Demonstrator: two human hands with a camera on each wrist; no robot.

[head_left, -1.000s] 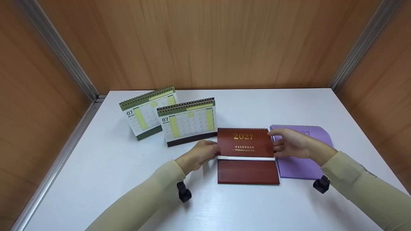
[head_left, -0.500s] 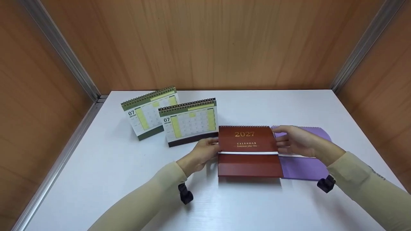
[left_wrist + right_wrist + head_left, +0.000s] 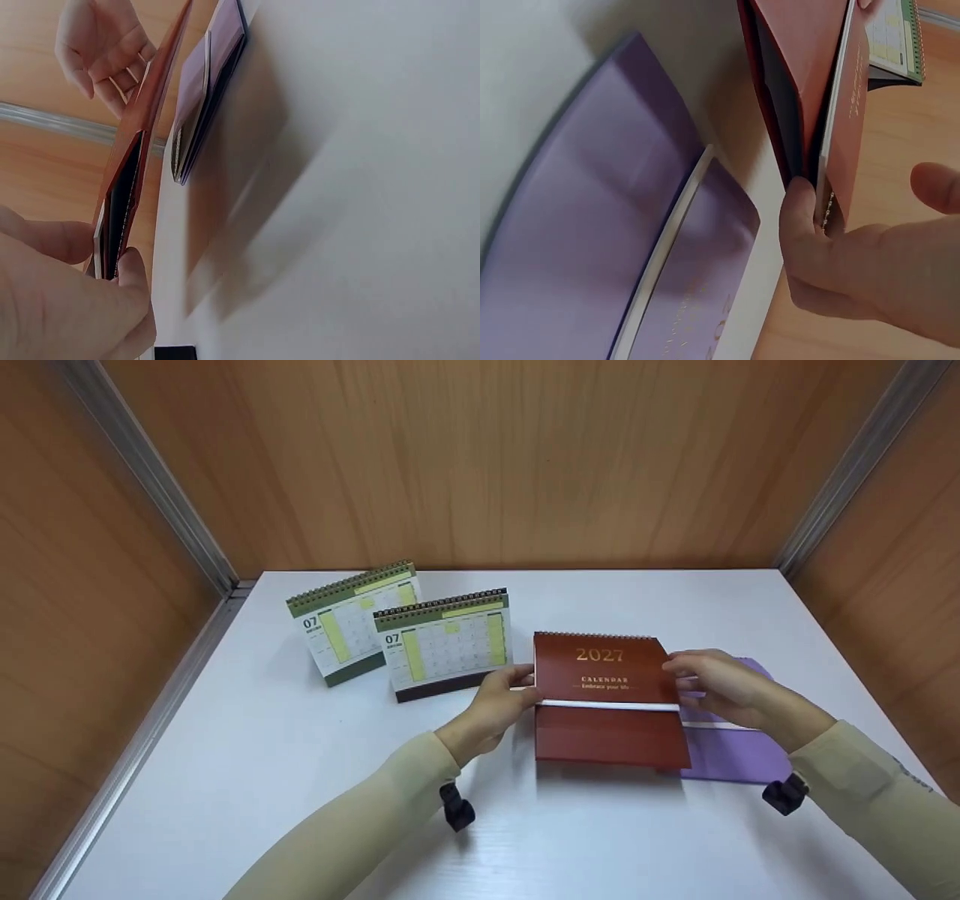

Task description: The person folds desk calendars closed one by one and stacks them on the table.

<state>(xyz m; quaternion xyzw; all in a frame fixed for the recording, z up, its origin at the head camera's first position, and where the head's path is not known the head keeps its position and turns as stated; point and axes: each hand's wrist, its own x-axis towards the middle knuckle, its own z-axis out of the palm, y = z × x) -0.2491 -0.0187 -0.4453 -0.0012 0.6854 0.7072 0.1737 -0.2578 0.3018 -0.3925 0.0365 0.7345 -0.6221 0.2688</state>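
Between both hands, a reddish-brown 2027 desk calendar hangs above the table, with its shadow below it. At its left edge, my left hand pinches the pages and backing between thumb and fingers. My right hand holds the right edge: in the right wrist view its bent fingers reach round the calendar's edge, while the thumb stands apart. A purple calendar lies low on the table to the right, partly hidden by the right hand and the red calendar. Inside the red cover, a dark gap shows in the left wrist view.
Two green-topped desk calendars stand tented at the left: one with a dark base, and behind it one with a green base. The white table is enclosed by wood-grain panels with metal corner strips.
The reddish-brown calendar has risen off the table and shifted right and slightly away, covering more of the purple one. Both hands have travelled with it. The green-topped calendars have stayed put.
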